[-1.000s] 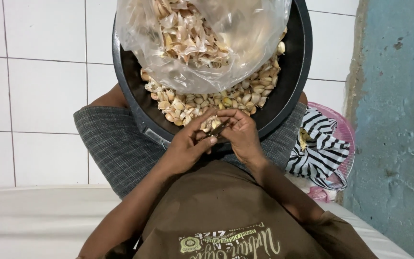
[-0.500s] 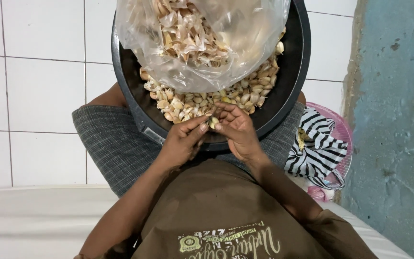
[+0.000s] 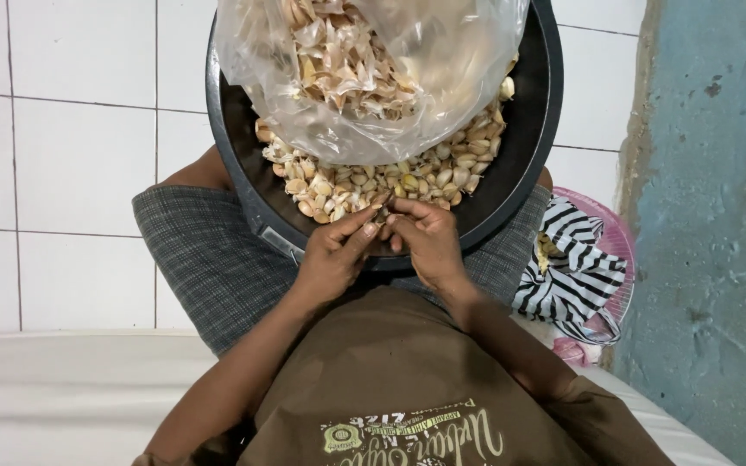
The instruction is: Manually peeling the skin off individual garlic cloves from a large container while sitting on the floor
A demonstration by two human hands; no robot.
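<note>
Papery garlic clove pinched between both hands, left hand, right hand, over black basin, mid-frame; best peeled with fingertips only.

You had a black round basin on your lap, filled with pale cream and tan garlic cloves. At twelve o'clock a clear plastic bag showed beige and pinkish papery skins. Your shorts were grey in a fine check, your shirt brown. At three o'clock lay a black-and-white striped cloth on a pink basket. The floor tiles were white.
</note>
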